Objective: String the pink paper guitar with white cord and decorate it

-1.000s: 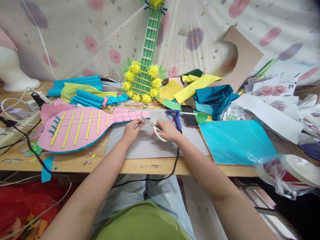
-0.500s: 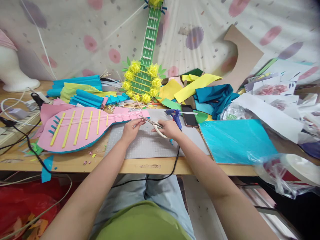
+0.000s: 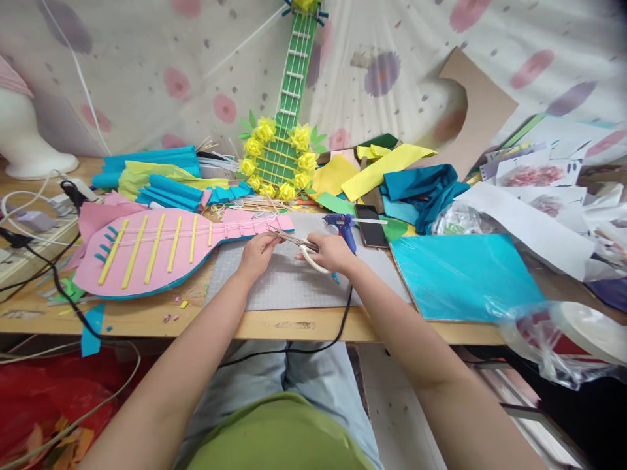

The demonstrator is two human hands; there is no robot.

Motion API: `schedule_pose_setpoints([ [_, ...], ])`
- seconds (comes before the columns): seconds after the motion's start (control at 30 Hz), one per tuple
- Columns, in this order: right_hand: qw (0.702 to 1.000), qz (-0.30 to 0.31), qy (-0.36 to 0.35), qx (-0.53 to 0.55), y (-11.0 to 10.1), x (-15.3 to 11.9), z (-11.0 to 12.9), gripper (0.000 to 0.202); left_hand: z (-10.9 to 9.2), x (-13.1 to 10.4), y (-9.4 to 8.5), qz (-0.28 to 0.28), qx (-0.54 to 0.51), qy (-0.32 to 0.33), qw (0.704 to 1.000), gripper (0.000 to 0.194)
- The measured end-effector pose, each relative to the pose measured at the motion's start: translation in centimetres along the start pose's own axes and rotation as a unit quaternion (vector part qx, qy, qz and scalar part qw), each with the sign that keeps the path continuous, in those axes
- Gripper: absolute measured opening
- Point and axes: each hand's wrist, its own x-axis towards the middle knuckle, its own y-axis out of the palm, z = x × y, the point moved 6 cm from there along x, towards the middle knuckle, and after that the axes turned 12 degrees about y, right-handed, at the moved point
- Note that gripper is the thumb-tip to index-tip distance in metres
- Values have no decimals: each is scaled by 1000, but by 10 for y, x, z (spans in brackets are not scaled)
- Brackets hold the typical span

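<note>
A pink paper instrument (image 3: 183, 241) with yellow strips, white strings and a blue edge lies at the left, its neck reaching to the middle. My right hand (image 3: 330, 252) is closed on a pair of scissors (image 3: 308, 248) with pale handles; the blades point left at the end of the neck. Close to the blade tips, my left hand (image 3: 259, 253) is pinched at the neck's lower edge; what its fingertips hold is too small to make out. Under both hands lies a grey cutting mat (image 3: 294, 287).
Behind the mat are a blue glue gun (image 3: 345, 228), its black cable running to the front edge, and a phone (image 3: 371, 228). A green instrument with yellow flowers (image 3: 289, 124) stands at the back. Right lies a blue sheet (image 3: 465, 277); left, cables and a power strip (image 3: 36, 241).
The scissors and my right hand have shifted slightly left, bringing the blade tips further over the neck. My left hand has barely moved.
</note>
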Motion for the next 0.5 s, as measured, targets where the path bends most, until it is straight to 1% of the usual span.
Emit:
schedule_pose_setpoints([
  [0.17,1000,-15,11,2,-2,1,-5,52,0,0,2,10,0,-8,1000,27],
  [0.33,999,4,20,33,-4,1,-8,50,2,0,3,7,-15,-25,1000,29],
  [0.5,999,24,-9,25,-5,0,-2,48,-4,2,5,34,-8,6,999,29],
])
